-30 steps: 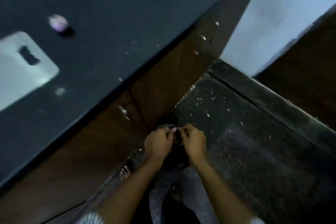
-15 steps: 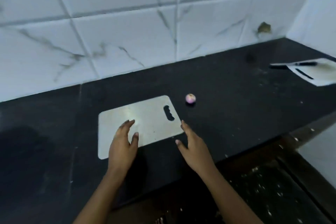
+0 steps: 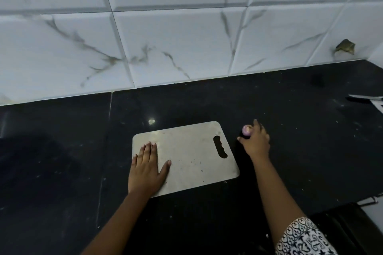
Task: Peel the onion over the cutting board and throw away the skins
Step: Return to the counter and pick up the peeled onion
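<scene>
The onion (image 3: 246, 130) lay on the black countertop (image 3: 310, 141), just right of the cutting board (image 3: 190, 157) and beside its handle slot, pale purple and apparently already free of dry skin. Our right hand (image 3: 256, 143) had closed the gap to it: half a second earlier that hand hovered short of the board's near right corner with the onion well clear of it, whereas now the fingers were curled loosely around the onion's right side and touching it. We could not tell whether they had yet pinched it. Our left hand (image 3: 148, 168) had likewise come down from a hover and now lay flat on the board's left end, fingers pressed together and thumb spread out to the right, holding nothing. One second earlier both hands were low at the floor, away from the counter. We judged from this that the skins were already disposed of and that only retrieval of the onion remained. A knife (image 3: 364, 98) lay far right, untouched.
</scene>
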